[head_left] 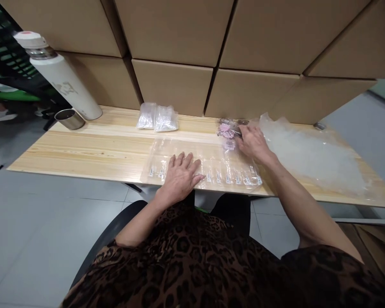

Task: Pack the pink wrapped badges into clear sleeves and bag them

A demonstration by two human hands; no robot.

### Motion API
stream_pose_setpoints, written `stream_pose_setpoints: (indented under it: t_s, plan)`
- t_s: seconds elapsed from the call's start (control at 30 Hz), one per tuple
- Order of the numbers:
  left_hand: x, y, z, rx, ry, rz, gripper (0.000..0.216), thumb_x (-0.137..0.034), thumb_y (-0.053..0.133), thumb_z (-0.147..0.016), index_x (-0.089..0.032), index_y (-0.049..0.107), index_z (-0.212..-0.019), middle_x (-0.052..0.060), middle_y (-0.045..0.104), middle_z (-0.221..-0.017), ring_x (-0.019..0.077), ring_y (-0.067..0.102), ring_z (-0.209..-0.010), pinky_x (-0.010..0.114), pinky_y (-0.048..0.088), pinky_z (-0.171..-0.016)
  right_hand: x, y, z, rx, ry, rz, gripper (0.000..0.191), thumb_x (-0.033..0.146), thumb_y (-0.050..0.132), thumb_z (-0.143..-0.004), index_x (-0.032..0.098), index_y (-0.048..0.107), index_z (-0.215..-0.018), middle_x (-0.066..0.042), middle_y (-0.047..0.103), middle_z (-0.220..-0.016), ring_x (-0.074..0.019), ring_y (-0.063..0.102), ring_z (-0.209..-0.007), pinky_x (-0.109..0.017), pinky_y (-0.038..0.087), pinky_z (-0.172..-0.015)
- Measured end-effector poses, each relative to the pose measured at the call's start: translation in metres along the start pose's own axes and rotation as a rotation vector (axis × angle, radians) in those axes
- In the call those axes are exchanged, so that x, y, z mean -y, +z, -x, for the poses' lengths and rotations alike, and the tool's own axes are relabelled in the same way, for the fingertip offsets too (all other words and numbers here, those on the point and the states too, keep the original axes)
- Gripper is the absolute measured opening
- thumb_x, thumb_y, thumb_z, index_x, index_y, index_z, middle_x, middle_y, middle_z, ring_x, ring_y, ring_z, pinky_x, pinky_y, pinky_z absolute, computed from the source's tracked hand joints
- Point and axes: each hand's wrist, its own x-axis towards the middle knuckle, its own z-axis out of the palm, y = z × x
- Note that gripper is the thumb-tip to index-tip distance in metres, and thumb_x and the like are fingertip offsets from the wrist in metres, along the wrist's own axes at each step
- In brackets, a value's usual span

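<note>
My left hand [180, 174] lies flat with fingers spread on a row of clear plastic bags [223, 164]. Small printed marks line the bags' near edge, close to the table's front. To the right, my right hand [253, 139] is at a small pile of clear packets [225, 129] with pink and dark contents. Its thumb and fingers close around a dark part of one packet; the fingertips are partly hidden and slightly blurred. Two small bundles of clear packets [165, 119] lie behind the bags, left of the pile.
A wide stack of cloudy plastic bags [314, 158] covers the right of the wooden table [93, 149]. Cardboard boxes [173, 85] stand stacked along the back. At the left are a tall white flask [66, 83] and a metal cup [69, 119].
</note>
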Motion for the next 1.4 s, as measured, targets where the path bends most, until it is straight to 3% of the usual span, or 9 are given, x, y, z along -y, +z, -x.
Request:
stream_pose_setpoints:
  t_s: [0.2, 0.3, 0.43, 0.57, 0.7, 0.9, 1.03, 1.17, 1.4]
  plan:
    - [0.003, 0.003, -0.003, -0.159, 0.049, 0.348, 0.049, -0.047, 0.066, -0.104, -0.018, 0.066, -0.144, 0.020, 0.055, -0.166, 0.0429, 0.042, -0.162, 0.071, 0.024, -0.135, -0.005, -0.012, 0.000, -0.141, 0.117, -0.081, 0.017, 0.015, 0.055, -0.092, 0.018, 0.063, -0.107, -0.017, 0.074, -0.112, -0.0347, 0.071, -0.113, -0.056, 0.051, -0.107]
    - [-0.012, 0.006, -0.002, -0.344, 0.072, 0.858, 0.053, -0.049, 0.066, -0.104, -0.021, 0.062, -0.149, 0.019, 0.063, -0.159, 0.0350, 0.053, -0.155, 0.062, 0.033, -0.134, 0.012, -0.022, 0.025, -0.321, 0.062, -0.519, 0.028, 0.034, 0.066, -0.093, 0.023, 0.061, -0.118, -0.011, 0.076, -0.110, -0.0286, 0.075, -0.100, -0.051, 0.060, -0.094]
    - [-0.040, 0.012, -0.014, -0.254, -0.127, 1.682, 0.067, -0.054, 0.073, -0.100, -0.028, 0.052, -0.159, 0.017, 0.068, -0.151, 0.0296, 0.073, -0.129, 0.052, 0.055, -0.116, 0.060, -0.028, 0.068, 0.008, -0.053, -1.037, 0.040, 0.050, 0.086, -0.085, 0.026, 0.064, -0.109, -0.005, 0.077, -0.098, -0.0209, 0.074, -0.084, -0.039, 0.063, -0.076]
    - [-0.049, 0.015, -0.033, -0.075, -0.394, 2.128, 0.047, -0.033, 0.077, -0.099, -0.021, 0.063, -0.142, 0.013, 0.079, -0.122, 0.0235, 0.082, -0.099, 0.044, 0.062, -0.099, 0.081, -0.027, 0.069, 0.226, -0.142, -0.890, 0.044, 0.065, 0.079, -0.089, 0.024, 0.072, -0.103, -0.005, 0.076, -0.095, -0.0210, 0.072, -0.085, -0.038, 0.061, -0.078]
    - [-0.048, 0.014, -0.038, -0.103, -0.492, 2.223, 0.017, -0.017, 0.068, -0.102, -0.013, 0.068, -0.118, 0.012, 0.082, -0.107, 0.0203, 0.083, -0.088, 0.037, 0.063, -0.091, 0.066, -0.024, 0.016, -0.035, -0.047, -0.375, 0.050, 0.065, 0.058, -0.101, 0.019, 0.073, -0.112, -0.015, 0.077, -0.109, -0.0310, 0.072, -0.106, -0.049, 0.057, -0.099]
    - [-0.051, 0.014, -0.035, -0.161, -0.488, 2.236, 0.015, -0.014, 0.062, -0.104, -0.015, 0.063, -0.119, 0.008, 0.082, -0.101, 0.0183, 0.083, -0.086, 0.031, 0.062, -0.086, 0.065, 0.006, -0.047, 0.139, 0.291, 0.092, 0.076, 0.056, 0.066, -0.097, 0.007, 0.054, -0.153, -0.031, 0.066, -0.143, -0.0463, 0.059, -0.139, -0.060, 0.046, -0.115]
    - [-0.050, 0.018, -0.036, -0.151, -0.455, 2.230, 0.014, -0.015, 0.063, -0.104, -0.015, 0.063, -0.118, 0.008, 0.082, -0.101, 0.0187, 0.083, -0.085, 0.033, 0.062, -0.088, 0.060, 0.027, -0.055, 0.021, 0.274, -0.002, 0.062, 0.031, 0.070, -0.091, 0.017, 0.057, -0.149, -0.022, 0.070, -0.139, -0.0380, 0.064, -0.132, -0.052, 0.050, -0.113]
    - [-0.048, 0.023, -0.036, -0.151, -0.428, 2.217, 0.020, -0.021, 0.071, -0.101, -0.016, 0.064, -0.120, 0.009, 0.081, -0.104, 0.0193, 0.083, -0.088, 0.036, 0.062, -0.093, 0.041, 0.034, -0.063, -0.110, 0.280, -0.333, 0.011, 0.023, 0.070, -0.086, 0.020, 0.070, -0.096, -0.007, 0.073, -0.091, -0.0234, 0.070, -0.092, -0.040, 0.057, -0.092]
    - [-0.050, 0.028, -0.039, -0.226, -0.468, 2.195, 0.031, -0.025, 0.071, -0.102, -0.019, 0.059, -0.129, 0.009, 0.080, -0.112, 0.0201, 0.083, -0.094, 0.043, 0.062, -0.104, 0.044, -0.002, -0.006, -0.010, 0.146, -1.005, 0.034, 0.032, 0.093, -0.067, 0.023, 0.063, -0.081, 0.003, 0.061, -0.066, -0.0137, 0.054, -0.053, -0.032, 0.047, -0.052]
